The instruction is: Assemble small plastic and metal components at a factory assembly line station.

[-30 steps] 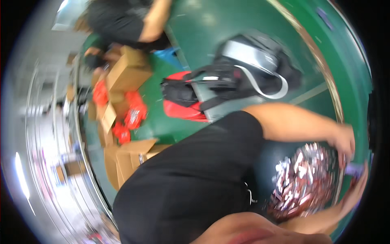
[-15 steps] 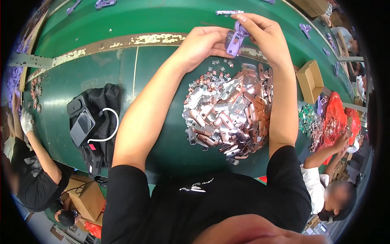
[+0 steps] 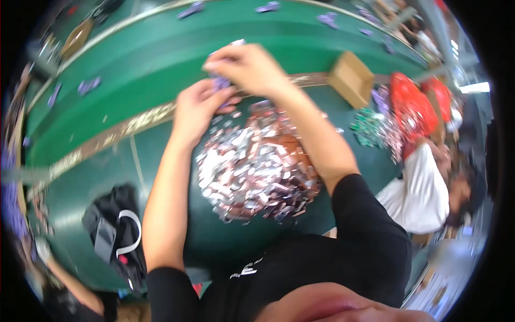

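Observation:
My left hand (image 3: 199,110) and my right hand (image 3: 245,67) meet over the near edge of the green belt. Both have their fingers closed on a purple plastic part (image 3: 221,83), which is smeared by motion and mostly covered by the fingers. Just beyond my right knuckles shows a pale purple piece (image 3: 237,42); whether it touches the hand I cannot tell. Below my hands, between the forearms, a heap of shiny rose-pink and clear small plastic pieces (image 3: 257,166) lies on the dark green table (image 3: 161,166).
Several purple parts (image 3: 328,20) lie on the green belt (image 3: 145,80). An open cardboard box (image 3: 351,80) stands right of the heap, near green and pink pieces (image 3: 370,129) and red bags (image 3: 413,104). Left lies a black bag (image 3: 115,231) with a white cable. People work on both sides.
The whole view has turned and blurred. My hands are closer together, and the purple part, plainly seen before with its loop, is now mostly hidden by my fingers.

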The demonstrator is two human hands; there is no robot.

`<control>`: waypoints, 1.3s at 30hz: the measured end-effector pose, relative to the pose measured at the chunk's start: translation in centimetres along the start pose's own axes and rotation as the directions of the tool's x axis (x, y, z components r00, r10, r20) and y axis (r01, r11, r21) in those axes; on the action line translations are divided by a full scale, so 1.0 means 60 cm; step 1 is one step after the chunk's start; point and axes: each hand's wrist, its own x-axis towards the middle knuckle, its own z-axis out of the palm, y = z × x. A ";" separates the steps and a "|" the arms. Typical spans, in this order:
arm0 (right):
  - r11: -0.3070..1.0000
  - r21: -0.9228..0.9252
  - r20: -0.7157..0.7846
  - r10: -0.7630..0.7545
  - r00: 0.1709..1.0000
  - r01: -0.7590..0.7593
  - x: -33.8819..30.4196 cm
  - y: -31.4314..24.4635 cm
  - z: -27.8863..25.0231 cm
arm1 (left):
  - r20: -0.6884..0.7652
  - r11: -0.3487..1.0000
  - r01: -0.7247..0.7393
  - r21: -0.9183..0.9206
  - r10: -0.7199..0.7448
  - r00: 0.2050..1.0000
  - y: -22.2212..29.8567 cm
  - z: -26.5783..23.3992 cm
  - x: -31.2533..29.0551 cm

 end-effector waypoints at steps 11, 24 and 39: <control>0.988 -0.032 -0.049 -0.152 0.987 0.150 -0.017 -0.027 -0.025 | -0.212 0.787 -0.173 0.592 0.359 0.909 0.007 0.022 -0.002; 0.976 -0.129 -0.011 -0.178 0.984 0.175 -0.011 -0.006 -0.015 | -0.231 0.644 -0.080 0.761 0.385 0.893 0.000 0.009 0.001; 0.999 0.051 -0.024 0.013 1.000 -0.011 -0.028 -0.031 -0.012 | -0.162 0.562 -0.283 0.777 0.614 0.773 -0.018 0.007 -0.005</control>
